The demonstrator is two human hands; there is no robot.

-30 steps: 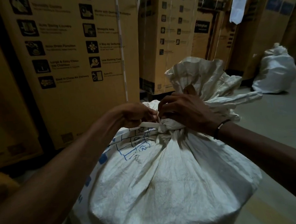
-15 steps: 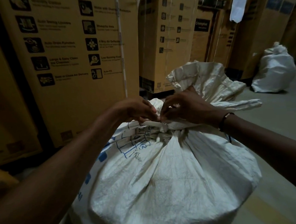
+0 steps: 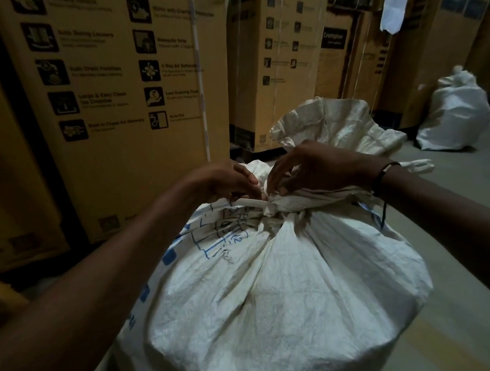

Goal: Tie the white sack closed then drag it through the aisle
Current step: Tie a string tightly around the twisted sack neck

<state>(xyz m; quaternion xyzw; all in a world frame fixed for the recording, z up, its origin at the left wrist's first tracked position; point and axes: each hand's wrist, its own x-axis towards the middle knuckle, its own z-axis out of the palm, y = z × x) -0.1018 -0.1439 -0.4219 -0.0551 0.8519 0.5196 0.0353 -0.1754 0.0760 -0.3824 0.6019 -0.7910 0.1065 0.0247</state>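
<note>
Knotting of the white sack (image 3: 277,287) is the step in hand. The sack stands upright on the floor (image 3: 468,253) and fills the lower middle of the view; its mouth is gathered into a neck at its top centre, and a white tie strip (image 3: 250,202) is wrapped there. The left hand (image 3: 222,178) is held just left of the neck with its fingers curled and pinched on the strip. The right hand (image 3: 316,166) is held just right of the neck, fingertips pressed together on the knot; which strand is pinched cannot be told. Loose sack fabric (image 3: 336,125) stands up behind the neck.

The sack body is judged full and heavy, since the woven cloth is drawn taut into pleats below the neck. The cloth is soft, slick and likely to slide on the floor. For dragging, the bunched neck below the knot is the advised hold, as the rounded body offers no purchase.

Tall cartons (image 3: 128,106) stand behind the sack, and a second white sack (image 3: 455,117) lies well apart, behind and to its right
</note>
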